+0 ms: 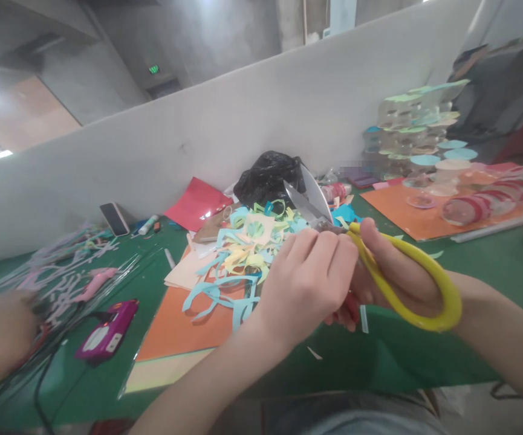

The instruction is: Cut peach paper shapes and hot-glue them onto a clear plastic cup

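High up past the left hand (306, 275), a small green lit sign (153, 69) glows, but its writing is too blurry to read. Off to the left of that hand, a shiny dark pink box (115, 323) sits on the green table (483, 260). It has a pale patch on top, and I can't make out any words on it.

Between the two hands is a big pair of metal scissors with a yellow loop handle (364, 251). The grey blade leans up and away, past the left hand's knuckles. The big loop goes around the right thumb.

The right hand (397, 266) is closed on the scissors. The left hand's fingers are curled in by the bottom of the blade. I can't tell if they hold anything, because the back of that hand hides it. A bit of red shows under the hands.

Just past the left hand is a messy heap of curly blue, green and yellow paper strips (252, 241). Behind the heap sits a crinkly black plastic bag (268, 178). Under the heap lies a flat orange paper sheet (170, 326). Far to the left, another person's hand (7, 335) is blurry.
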